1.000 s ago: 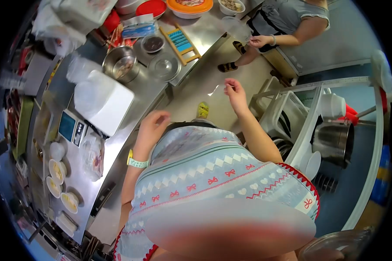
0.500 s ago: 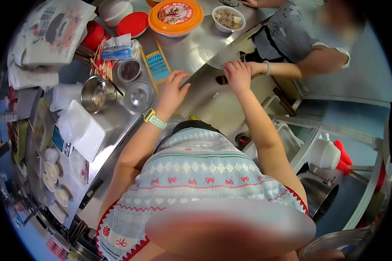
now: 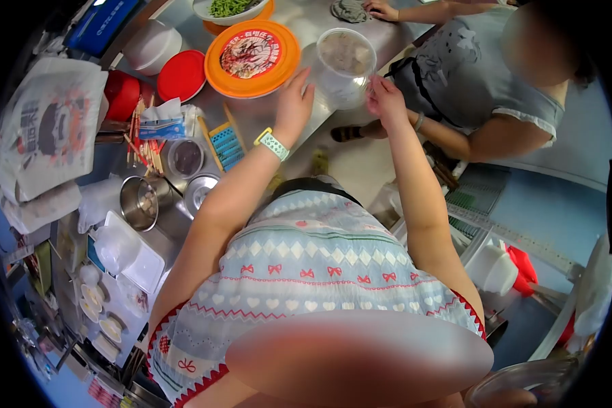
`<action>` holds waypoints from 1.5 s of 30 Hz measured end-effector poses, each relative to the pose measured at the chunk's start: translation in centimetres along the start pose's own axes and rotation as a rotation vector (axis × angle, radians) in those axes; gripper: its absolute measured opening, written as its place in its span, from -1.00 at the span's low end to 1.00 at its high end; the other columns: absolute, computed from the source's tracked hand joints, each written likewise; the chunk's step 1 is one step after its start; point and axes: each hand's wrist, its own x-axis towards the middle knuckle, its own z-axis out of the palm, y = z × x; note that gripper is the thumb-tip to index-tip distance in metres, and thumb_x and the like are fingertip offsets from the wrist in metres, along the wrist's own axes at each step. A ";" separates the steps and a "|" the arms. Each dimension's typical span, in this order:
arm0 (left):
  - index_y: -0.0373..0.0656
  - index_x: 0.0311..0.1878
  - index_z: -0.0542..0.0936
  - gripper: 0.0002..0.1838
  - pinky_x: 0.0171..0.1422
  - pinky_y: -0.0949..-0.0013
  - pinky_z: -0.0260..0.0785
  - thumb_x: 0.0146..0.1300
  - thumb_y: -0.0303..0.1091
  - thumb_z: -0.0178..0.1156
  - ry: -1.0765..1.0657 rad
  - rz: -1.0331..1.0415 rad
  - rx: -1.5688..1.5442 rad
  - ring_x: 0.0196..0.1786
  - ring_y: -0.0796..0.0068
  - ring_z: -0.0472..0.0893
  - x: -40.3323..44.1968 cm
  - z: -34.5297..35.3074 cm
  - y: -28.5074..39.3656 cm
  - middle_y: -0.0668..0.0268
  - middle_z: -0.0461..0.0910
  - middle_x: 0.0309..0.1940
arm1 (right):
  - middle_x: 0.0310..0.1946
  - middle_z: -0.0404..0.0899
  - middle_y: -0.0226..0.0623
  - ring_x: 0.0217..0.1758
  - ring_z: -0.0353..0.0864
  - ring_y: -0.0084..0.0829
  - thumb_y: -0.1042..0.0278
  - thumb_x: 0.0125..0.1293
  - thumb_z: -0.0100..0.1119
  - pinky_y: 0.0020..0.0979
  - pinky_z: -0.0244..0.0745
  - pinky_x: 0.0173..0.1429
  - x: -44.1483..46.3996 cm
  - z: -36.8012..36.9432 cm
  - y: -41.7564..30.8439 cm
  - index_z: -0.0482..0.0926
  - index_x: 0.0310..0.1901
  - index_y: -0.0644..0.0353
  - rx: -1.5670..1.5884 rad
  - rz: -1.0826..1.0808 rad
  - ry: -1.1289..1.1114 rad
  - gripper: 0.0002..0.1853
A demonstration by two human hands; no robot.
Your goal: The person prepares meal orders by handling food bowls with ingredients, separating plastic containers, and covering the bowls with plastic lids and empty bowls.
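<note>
The right hand (image 3: 386, 99) has its fingertips at a clear, round plastic lid (image 3: 342, 95); whether they pinch it, I can't tell. The left hand (image 3: 296, 105), loosely spread and empty, has moved up beside an orange, round plastic cover (image 3: 217, 76). Both now flank a white, round food bowl (image 3: 347, 30), within reach.

L hand (image 3: 294, 103) + R hand (image 3: 388, 102), own: x2 | co-wkr (image 3: 466, 88), far R: x1 | orange lid (image 3: 251, 58), far: x1 | red lid (image 3: 181, 75), far L: x1 | clr lid (image 3: 338, 94), far: x1 | food bowl (image 3: 320, 51), far: x1 | greens bowl (image 3: 257, 9), far: x1 | bead frame (image 3: 226, 146), L: x1 | SS pot (image 3: 131, 211), L: x1 | yel cups (image 3: 111, 330), near L: x3
</note>
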 end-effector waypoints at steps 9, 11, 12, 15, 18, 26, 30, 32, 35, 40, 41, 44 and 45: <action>-0.23 0.15 0.48 -0.63 0.00 0.40 0.45 0.28 -0.44 0.19 0.127 -0.421 -0.316 -0.13 0.45 0.59 0.0 3.1 -3.1 0.16 0.61 -0.11 | -0.21 0.53 -0.35 -0.19 0.53 -0.49 0.39 0.41 0.07 -0.50 0.45 -0.06 5.7 -3.9 1.5 0.52 0.01 0.28 -0.257 -0.214 -0.170 -0.77; -0.16 0.06 0.57 -0.67 0.01 0.39 0.45 0.20 -0.50 0.24 0.190 -0.496 -0.210 -0.09 0.42 0.60 -1.6 2.7 -3.0 0.23 0.62 -0.16 | -0.14 0.55 -0.29 -0.08 0.55 -0.39 0.46 0.35 0.10 -0.45 0.46 0.02 6.1 -3.6 1.7 0.57 -0.01 0.27 -0.701 -0.705 -0.276 -0.78; -0.16 0.06 0.57 -0.67 0.01 0.39 0.45 0.20 -0.50 0.24 0.209 -0.509 -0.203 -0.09 0.42 0.60 -2.3 1.7 -3.1 0.23 0.62 -0.16 | -0.07 0.54 -0.25 0.01 0.54 -0.34 0.50 0.31 0.13 -0.45 0.45 0.06 5.7 -3.0 1.1 0.61 -0.04 0.24 -0.852 -0.778 -0.309 -0.79; -0.14 -0.07 0.64 -0.70 0.04 0.33 0.46 0.09 -0.59 0.24 0.129 -0.023 0.288 -0.08 0.29 0.60 -5.8 -2.0 -3.8 0.24 0.61 -0.20 | -0.04 0.54 -0.26 0.00 0.55 -0.39 0.49 0.33 0.11 -0.47 0.47 0.06 7.3 -3.3 3.5 0.59 0.01 0.21 -0.793 -0.744 -0.507 -0.76; -0.11 -0.14 0.67 -0.68 0.06 0.27 0.46 0.00 -0.62 0.19 0.026 0.102 0.513 -0.04 0.19 0.58 -8.4 -3.1 -6.0 0.23 0.60 -0.18 | -0.07 0.54 -0.28 -0.05 0.55 -0.43 0.44 0.38 0.04 -0.46 0.51 0.03 8.9 -4.6 6.0 0.57 0.03 0.19 -0.586 -0.298 -0.485 -0.76; -0.13 -0.13 0.63 -0.65 0.20 0.21 0.36 -0.01 -0.63 0.07 0.046 -0.102 0.790 0.15 0.18 0.47 -8.4 -1.0 -5.4 0.23 0.58 -0.10 | -0.11 0.45 -0.27 -0.13 0.49 -0.37 0.20 0.40 0.01 -0.29 0.52 0.01 13.6 -8.5 3.6 0.42 0.00 0.17 0.028 0.256 -0.019 -0.73; -0.17 -0.10 0.62 -0.70 0.10 0.25 0.41 0.05 -0.58 0.14 0.108 -0.184 0.590 0.02 0.17 0.54 -5.4 1.2 -1.8 0.19 0.59 -0.15 | -0.02 0.42 -0.26 -0.07 0.48 -0.37 0.20 0.41 0.00 -0.30 0.51 0.02 15.4 -7.6 1.5 0.40 0.05 0.18 0.031 0.179 -0.056 -0.70; -0.19 -0.05 0.59 -0.76 -0.01 0.36 0.44 0.20 -0.48 0.20 0.088 -0.309 0.248 -0.11 0.28 0.61 -2.6 3.5 -1.4 0.17 0.62 -0.16 | 0.00 0.43 -0.26 -0.06 0.49 -0.38 0.20 0.41 0.00 -0.31 0.50 0.02 15.6 -6.5 0.1 0.40 0.06 0.19 -0.024 0.165 -0.047 -0.69; -0.25 -0.02 0.56 -0.77 -0.06 0.43 0.45 0.29 -0.41 0.18 0.130 -0.460 -0.035 -0.19 0.47 0.61 1.8 7.1 -2.1 0.21 0.62 -0.24 | -0.04 0.47 -0.31 -0.09 0.51 -0.44 0.22 0.40 0.03 -0.34 0.50 -0.02 17.1 -6.2 -0.2 0.41 0.07 0.17 -0.025 0.166 -0.085 -0.70; -0.35 -0.05 0.56 -0.75 -0.11 0.44 0.44 0.30 -0.38 0.14 0.189 -0.649 -0.468 -0.24 0.47 0.62 6.6 10.3 -5.6 0.17 0.64 -0.26 | -0.18 0.53 -0.39 -0.18 0.54 -0.50 0.27 0.36 0.10 -0.42 0.48 -0.08 19.5 -5.9 -0.6 0.47 0.04 0.16 -0.080 0.169 -0.112 -0.73; -0.37 -0.05 0.55 -0.74 -0.12 0.46 0.45 0.30 -0.38 0.13 0.261 -0.678 -0.484 -0.23 0.48 0.61 6.9 10.6 -6.1 0.18 0.63 -0.26 | -0.22 0.55 -0.41 -0.21 0.54 -0.52 0.29 0.35 0.12 -0.44 0.48 -0.11 20.0 -5.9 -0.6 0.49 0.02 0.15 -0.096 0.191 -0.099 -0.74; -0.39 -0.05 0.55 -0.73 -0.14 0.49 0.45 0.29 -0.39 0.15 0.312 -0.713 -0.631 -0.26 0.50 0.60 7.1 11.6 -7.5 0.19 0.63 -0.25 | -0.25 0.55 -0.40 -0.26 0.55 -0.51 0.33 0.32 0.15 -0.47 0.49 -0.17 21.8 -6.5 0.0 0.51 0.00 0.17 -0.051 0.166 -0.152 -0.75; -0.38 -0.05 0.55 -0.73 -0.17 0.50 0.46 0.27 -0.38 0.17 0.302 -0.711 -0.761 -0.28 0.50 0.60 6.9 11.4 -7.9 0.19 0.63 -0.24 | -0.26 0.56 -0.39 -0.27 0.55 -0.51 0.35 0.31 0.17 -0.46 0.49 -0.19 21.9 -6.4 0.0 0.52 0.00 0.18 -0.046 0.171 -0.127 -0.75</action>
